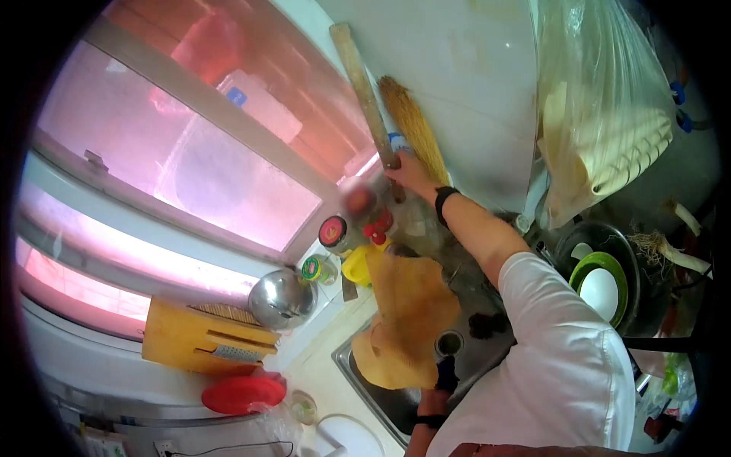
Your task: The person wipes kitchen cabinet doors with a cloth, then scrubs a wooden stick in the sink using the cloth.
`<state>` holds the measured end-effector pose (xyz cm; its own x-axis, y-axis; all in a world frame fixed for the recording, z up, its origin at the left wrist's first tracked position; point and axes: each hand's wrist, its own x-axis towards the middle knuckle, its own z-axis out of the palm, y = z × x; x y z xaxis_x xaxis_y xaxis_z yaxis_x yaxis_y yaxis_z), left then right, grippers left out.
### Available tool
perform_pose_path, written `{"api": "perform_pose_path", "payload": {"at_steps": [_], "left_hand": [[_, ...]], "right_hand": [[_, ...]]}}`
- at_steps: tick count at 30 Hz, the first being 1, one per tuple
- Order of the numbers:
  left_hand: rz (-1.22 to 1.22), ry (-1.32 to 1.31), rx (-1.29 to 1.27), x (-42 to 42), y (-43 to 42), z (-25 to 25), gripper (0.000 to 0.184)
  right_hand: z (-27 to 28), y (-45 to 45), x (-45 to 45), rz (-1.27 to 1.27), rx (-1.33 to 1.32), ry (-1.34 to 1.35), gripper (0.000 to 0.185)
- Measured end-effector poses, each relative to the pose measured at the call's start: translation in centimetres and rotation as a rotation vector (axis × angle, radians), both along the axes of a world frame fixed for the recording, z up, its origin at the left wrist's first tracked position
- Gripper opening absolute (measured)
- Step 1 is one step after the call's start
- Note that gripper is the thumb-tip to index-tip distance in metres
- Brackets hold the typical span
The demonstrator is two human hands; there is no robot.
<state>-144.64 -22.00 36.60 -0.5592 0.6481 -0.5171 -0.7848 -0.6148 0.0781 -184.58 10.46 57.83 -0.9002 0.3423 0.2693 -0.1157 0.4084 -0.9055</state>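
Note:
My right hand (411, 171), a dark band on its wrist, reaches to the corner by the window and is closed round a long wooden stick (364, 91) near its lower end. Beside the stick, a straw brush (417, 126) leans on the wall. My left hand (435, 398), also with a dark band, is low in the metal sink (396, 407), at the lower edge of a large tan sheet (411, 305) whose material I cannot make out. Its fingers are hidden near a dark patch. The sheet lies across the sink, beside the drain (449, 343).
Along the sill stand a red-lidded jar (333, 231), a green-lidded jar (318, 270), a yellow bottle (356, 266) and a metal bowl (282, 298). A wooden rack (175, 335) and red basin (244, 394) are farther left. Green and white bowls (600, 295) and a plastic bag (601, 99) are right.

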Motion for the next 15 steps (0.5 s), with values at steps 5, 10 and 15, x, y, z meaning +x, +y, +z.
{"api": "perform_pose_path", "payload": {"at_steps": [5, 10, 15], "left_hand": [[0.029, -0.029, -0.339, 0.7, 0.6, 1.2, 0.038], [-0.015, -0.028, -0.174, 1.0, 1.0, 3.7, 0.040], [0.056, -0.071, -0.353, 1.1, 1.2, 2.8, 0.038]], "right_hand": [[-3.1, -0.2, -2.8, -0.036, 0.114, 0.235, 0.049], [1.7, 0.4, 1.3, 0.041, 0.098, 0.246, 0.048], [5.1, 0.2, 5.4, -0.021, 0.240, 0.131, 0.045]]}}
